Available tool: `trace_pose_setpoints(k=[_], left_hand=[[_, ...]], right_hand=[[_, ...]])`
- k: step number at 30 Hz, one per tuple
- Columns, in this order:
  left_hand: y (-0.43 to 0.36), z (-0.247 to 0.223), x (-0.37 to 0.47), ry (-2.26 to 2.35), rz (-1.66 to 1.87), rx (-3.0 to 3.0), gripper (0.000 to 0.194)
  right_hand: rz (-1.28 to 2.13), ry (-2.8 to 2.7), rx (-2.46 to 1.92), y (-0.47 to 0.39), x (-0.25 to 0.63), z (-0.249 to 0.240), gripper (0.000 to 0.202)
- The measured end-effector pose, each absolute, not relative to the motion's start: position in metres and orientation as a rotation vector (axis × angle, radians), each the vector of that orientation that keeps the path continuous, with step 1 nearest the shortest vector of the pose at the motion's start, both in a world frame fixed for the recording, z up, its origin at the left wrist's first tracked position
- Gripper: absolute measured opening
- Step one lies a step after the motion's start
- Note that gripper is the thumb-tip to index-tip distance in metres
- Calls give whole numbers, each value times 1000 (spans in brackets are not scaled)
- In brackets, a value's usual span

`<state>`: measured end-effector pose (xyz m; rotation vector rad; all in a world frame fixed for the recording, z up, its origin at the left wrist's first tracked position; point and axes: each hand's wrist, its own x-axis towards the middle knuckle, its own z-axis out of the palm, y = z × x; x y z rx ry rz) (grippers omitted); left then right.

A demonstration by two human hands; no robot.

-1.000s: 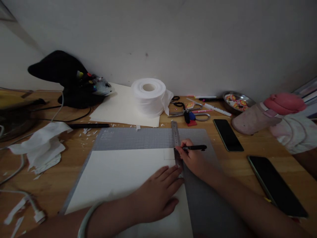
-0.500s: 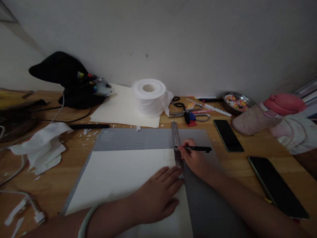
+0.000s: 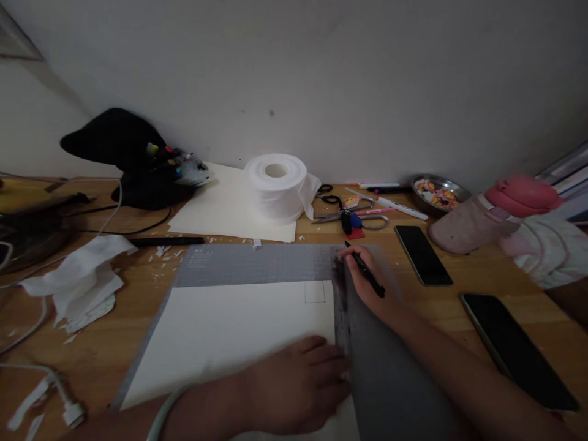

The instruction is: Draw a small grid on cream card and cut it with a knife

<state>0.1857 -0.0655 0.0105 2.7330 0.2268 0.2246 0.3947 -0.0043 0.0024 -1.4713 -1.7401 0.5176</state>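
Observation:
A sheet of white paper (image 3: 220, 327) lies on a grey cutting mat (image 3: 257, 263), with a small square outline (image 3: 315, 292) drawn in dark line by its top right edge. My left hand (image 3: 301, 383) rests low over the paper's right side, fingers curled at the near end of a metal ruler (image 3: 340, 294). Motion blurs the ruler, which stands just past the paper's right edge; the hand covers its lower part. Beside the ruler's upper end, my right hand (image 3: 367, 282) grips a black pen (image 3: 370, 273), its tip pointing up and left.
Behind the mat stand a white tissue roll (image 3: 275, 199) on more paper (image 3: 220, 208), and scissors (image 3: 328, 217). Two phones (image 3: 422, 254), a pink-lidded bottle (image 3: 478, 223) and a metal bowl (image 3: 425, 202) are at right. Crumpled tissue (image 3: 87, 282) and a cable (image 3: 59, 380) lie left.
The ruler has shifted right, off the drawn square, along with my left hand, whose fingers have curled. My right hand has drawn back from the paper and turned the pen.

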Motion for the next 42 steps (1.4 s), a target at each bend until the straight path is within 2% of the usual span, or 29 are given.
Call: trace_pose_setpoints(k=[5,16,42], left_hand=[[-68,6,186,6,254,2776,18],[-77,4,189,-26,368,2964,8],[-76,3,186,-139,311,2911,11]], right_hand=[[585,-1784,-1486,-8,393,12,20],[562,-1908,-1503,-10,393,9,23],[494,-1973,-1466,-7,394,5,21]])
